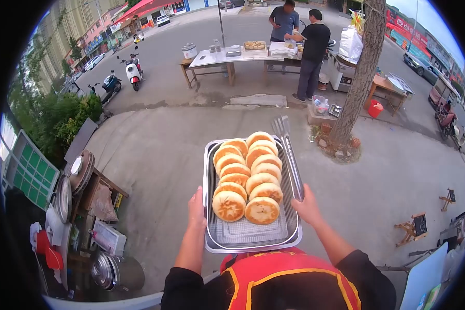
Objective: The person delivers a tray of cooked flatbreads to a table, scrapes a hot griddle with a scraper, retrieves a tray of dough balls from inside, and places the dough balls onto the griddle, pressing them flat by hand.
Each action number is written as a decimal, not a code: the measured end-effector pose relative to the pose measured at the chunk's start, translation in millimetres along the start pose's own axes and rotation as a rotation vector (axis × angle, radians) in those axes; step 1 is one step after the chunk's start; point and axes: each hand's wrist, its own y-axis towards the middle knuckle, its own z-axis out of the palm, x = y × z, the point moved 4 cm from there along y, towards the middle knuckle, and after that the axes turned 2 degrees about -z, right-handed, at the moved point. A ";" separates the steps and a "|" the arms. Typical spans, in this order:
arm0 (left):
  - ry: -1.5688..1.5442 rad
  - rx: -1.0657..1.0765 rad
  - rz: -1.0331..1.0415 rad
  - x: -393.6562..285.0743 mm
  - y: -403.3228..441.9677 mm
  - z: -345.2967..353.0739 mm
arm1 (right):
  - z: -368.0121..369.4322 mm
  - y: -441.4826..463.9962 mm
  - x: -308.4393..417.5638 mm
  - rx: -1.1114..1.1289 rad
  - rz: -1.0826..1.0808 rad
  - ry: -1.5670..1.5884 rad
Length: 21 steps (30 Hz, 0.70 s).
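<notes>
Held level in front of my red apron is a metal tray with a mesh-bottomed basket set in it. Two rows of browned flatbreads lean on one another inside, with bare mesh showing at the near end. My left hand is closed on the tray's left edge. At the right edge, my right hand grips the tray, and the metal tongs run along that side with their lower end at this hand. My fingers under the tray are hidden.
Ahead, two people stand at a long table with trays and a rice cooker. A tree trunk rises at right, with bricks round its base. Folding stools stand at right; a cluttered workbench and large pot at left.
</notes>
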 end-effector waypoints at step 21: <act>0.088 -0.009 -0.112 -100.3 756.7 310.5 | 116.1 762.7 -106.4 -0.078 0.092 -0.109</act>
